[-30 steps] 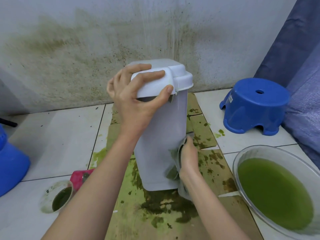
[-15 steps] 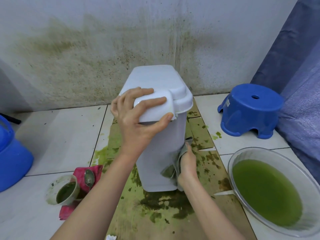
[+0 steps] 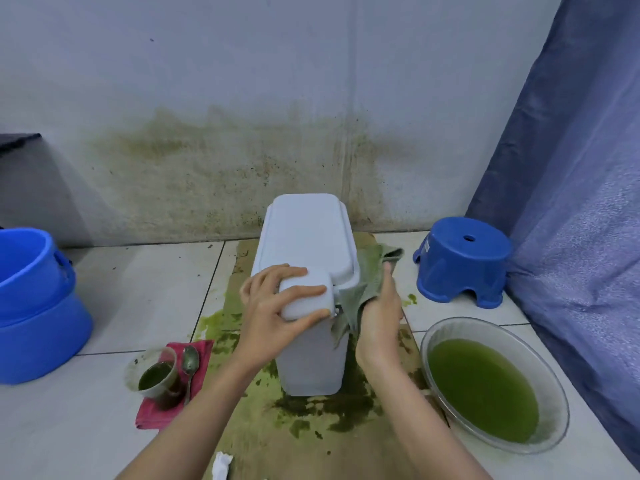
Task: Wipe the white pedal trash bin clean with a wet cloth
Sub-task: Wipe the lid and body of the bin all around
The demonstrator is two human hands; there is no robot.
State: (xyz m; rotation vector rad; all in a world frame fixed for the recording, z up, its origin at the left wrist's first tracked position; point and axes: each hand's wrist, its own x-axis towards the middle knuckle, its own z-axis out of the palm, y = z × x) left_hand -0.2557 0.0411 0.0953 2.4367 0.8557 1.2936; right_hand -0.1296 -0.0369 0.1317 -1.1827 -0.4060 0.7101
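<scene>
The bin stands upright on stained cardboard on the tiled floor, near the wall, its lid down; the left hand grips the near end of the lid, fingers curled over the top and thumb beneath; the right hand presses the cloth with straight fingers against the bin's right side, just under the lid's rim.

The step looks like wiping that right wall; it would go best with firm, overlapping strokes down from the rim, the left hand steadying the bin so it does not tip or slide; the cloth looks green with grime, so it may want rinsing before it smears; the basin of green water sits just beside.

No brand or writing can be read; a small label on the stool is too small to tell.
</scene>
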